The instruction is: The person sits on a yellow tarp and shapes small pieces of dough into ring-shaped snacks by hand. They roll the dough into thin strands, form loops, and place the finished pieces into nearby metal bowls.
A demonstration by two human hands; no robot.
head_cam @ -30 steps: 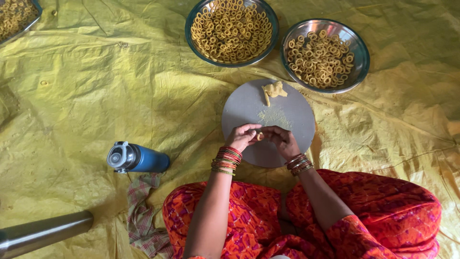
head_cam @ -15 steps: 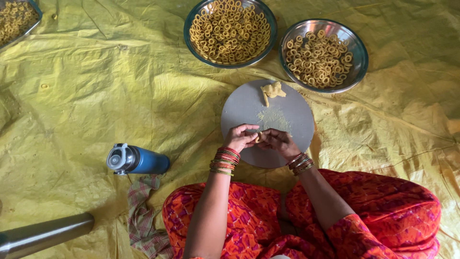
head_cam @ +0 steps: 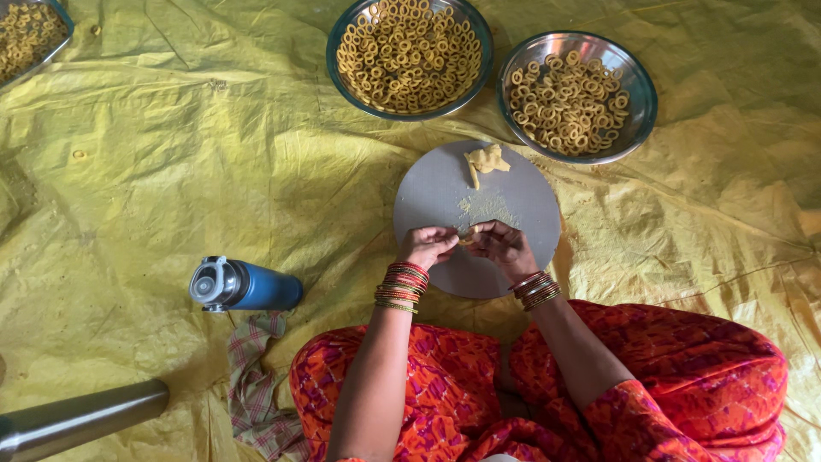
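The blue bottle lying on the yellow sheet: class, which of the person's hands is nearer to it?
Left. The left hand is over the round board, on the blue bottle's side; the right hand lies beyond it, farther away.

Shiny metal bowls [head_cam: 634, 85], a matt grey board [head_cam: 522, 197] dusted with flour, soft dough [head_cam: 486, 159], a crinkled glossy yellow sheet [head_cam: 171, 171], a smooth blue bottle [head_cam: 248, 287].

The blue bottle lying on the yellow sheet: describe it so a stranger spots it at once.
Start from the round grey board under the hands; look to its left. On the yellow sheet lies the blue metal bottle, on its side beside a checked cloth. It is the only blue thing there.
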